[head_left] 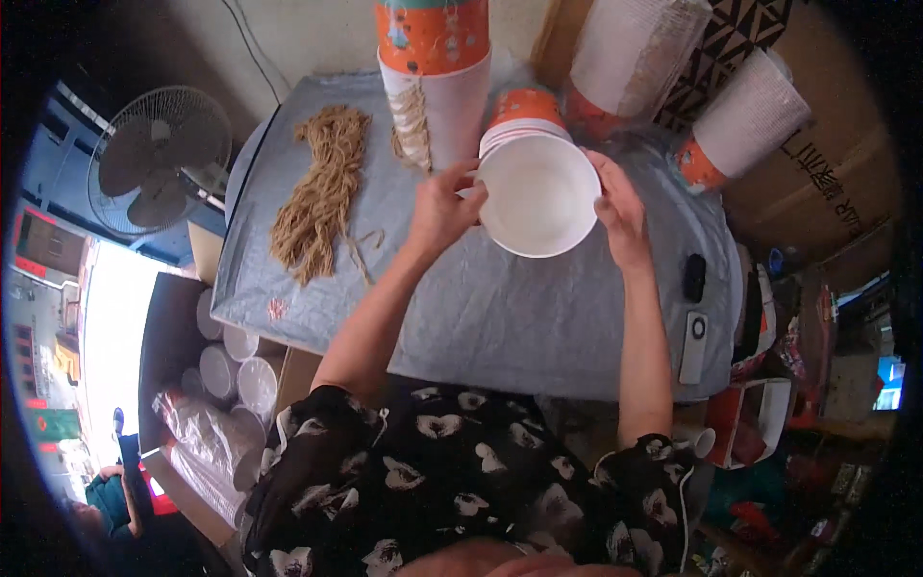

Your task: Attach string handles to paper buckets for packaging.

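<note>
A white paper bucket with a round open mouth is tilted toward me over the table's middle. My left hand pinches its left rim, thumb and fingertips together. On the opposite side my right hand grips the rim, thumb in front and fingers partly hidden behind the wall. Directly behind the bucket, more nested rims and an orange printed side show. Left of these stands a tall bucket stack, with tan strings hanging down its side. A loose bundle of tan twine lies farther left.
Two wrapped bucket stacks lean at the back right. A black object and a white remote lie near the table's right edge. A fan and a carton of wrapped lids are at left; a person is beyond.
</note>
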Demonstrator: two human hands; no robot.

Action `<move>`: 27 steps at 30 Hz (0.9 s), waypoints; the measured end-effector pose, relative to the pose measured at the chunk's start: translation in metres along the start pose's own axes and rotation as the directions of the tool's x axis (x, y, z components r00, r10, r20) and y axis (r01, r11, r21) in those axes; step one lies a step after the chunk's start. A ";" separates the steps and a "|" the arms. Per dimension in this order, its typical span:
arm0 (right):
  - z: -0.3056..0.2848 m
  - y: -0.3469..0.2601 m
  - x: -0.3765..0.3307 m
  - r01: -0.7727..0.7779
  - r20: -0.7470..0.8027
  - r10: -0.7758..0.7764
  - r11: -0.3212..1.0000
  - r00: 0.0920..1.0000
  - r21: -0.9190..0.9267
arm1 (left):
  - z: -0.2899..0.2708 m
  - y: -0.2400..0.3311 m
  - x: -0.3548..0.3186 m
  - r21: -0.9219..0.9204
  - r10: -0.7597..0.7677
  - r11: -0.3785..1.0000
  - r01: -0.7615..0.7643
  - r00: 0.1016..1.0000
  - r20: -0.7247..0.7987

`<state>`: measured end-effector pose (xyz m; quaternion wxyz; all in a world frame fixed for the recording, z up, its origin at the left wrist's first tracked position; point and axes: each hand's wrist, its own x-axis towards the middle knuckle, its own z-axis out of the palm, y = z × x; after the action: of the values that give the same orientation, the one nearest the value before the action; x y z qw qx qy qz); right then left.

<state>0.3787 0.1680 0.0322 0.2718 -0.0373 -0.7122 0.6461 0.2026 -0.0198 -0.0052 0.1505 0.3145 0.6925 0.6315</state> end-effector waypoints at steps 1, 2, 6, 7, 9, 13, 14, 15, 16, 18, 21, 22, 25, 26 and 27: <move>0.005 0.004 -0.011 0.040 -0.009 -0.040 0.999 0.999 -0.002 | -0.010 0.001 -0.009 -0.065 -0.069 0.995 0.073 0.996 0.052; 0.011 0.006 -0.021 0.080 -0.016 -0.080 0.997 0.997 -0.004 | -0.020 -0.001 -0.018 -0.126 -0.135 0.981 0.148 0.985 0.105; 0.031 0.040 -0.056 0.094 -0.105 -0.075 0.978 0.992 0.185 | -0.035 -0.002 -0.052 -0.177 -0.206 0.959 0.220 0.974 0.090; 0.038 0.063 -0.068 0.002 -0.137 0.033 0.968 0.990 0.250 | -0.047 -0.007 -0.062 -0.174 -0.215 0.959 0.223 0.975 0.062; 0.043 0.089 -0.095 -0.088 -0.076 0.113 0.958 0.991 0.274 | -0.063 -0.013 -0.078 -0.171 -0.243 0.953 0.251 0.968 0.066; 0.083 0.089 -0.131 -0.221 -0.039 0.243 0.928 0.969 0.300 | -0.089 -0.020 -0.104 -0.156 -0.258 0.951 0.266 0.964 0.067; 0.092 0.087 -0.136 -0.206 -0.062 0.229 0.944 0.972 0.259 | -0.092 -0.021 -0.110 -0.166 -0.250 0.951 0.261 0.965 0.083; 0.099 0.085 -0.139 -0.212 -0.061 0.235 0.942 0.970 0.259 | -0.093 -0.026 -0.114 -0.167 -0.256 0.949 0.267 0.963 0.083; 0.107 0.080 -0.140 -0.189 -0.057 0.208 0.954 0.977 0.232 | -0.096 -0.035 -0.121 -0.176 -0.261 0.948 0.265 0.964 0.044; 0.118 0.064 -0.139 -0.163 -0.062 0.178 0.968 0.982 0.193 | -0.097 -0.048 -0.124 -0.193 -0.261 0.946 0.258 0.965 0.015; 0.134 0.046 -0.147 -0.136 -0.069 0.151 0.973 0.986 0.188 | -0.094 -0.071 -0.128 -0.252 -0.267 0.934 0.253 0.963 -0.023; 0.140 0.045 -0.151 -0.093 -0.117 0.102 0.993 0.988 0.078 | -0.093 -0.084 -0.130 -0.229 -0.277 0.938 0.262 0.960 -0.035; 0.157 0.033 -0.165 -0.086 -0.186 0.086 0.996 0.979 0.009 | -0.078 -0.116 -0.131 -0.038 -0.353 0.936 0.351 0.932 -0.079; 0.157 0.040 -0.169 -0.123 -0.224 0.091 0.984 0.970 -0.133 | -0.076 -0.124 -0.130 0.126 -0.271 0.949 0.288 0.953 -0.135; 0.158 0.043 -0.174 -0.160 -0.260 0.089 0.950 0.962 -0.268 | -0.074 -0.132 -0.132 0.178 -0.177 0.961 0.211 0.966 -0.190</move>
<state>0.4445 -0.0372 -0.0698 0.3075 -0.2008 -0.7556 0.5424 0.2254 -0.1603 -0.1461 0.1198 0.2024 0.7895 0.5669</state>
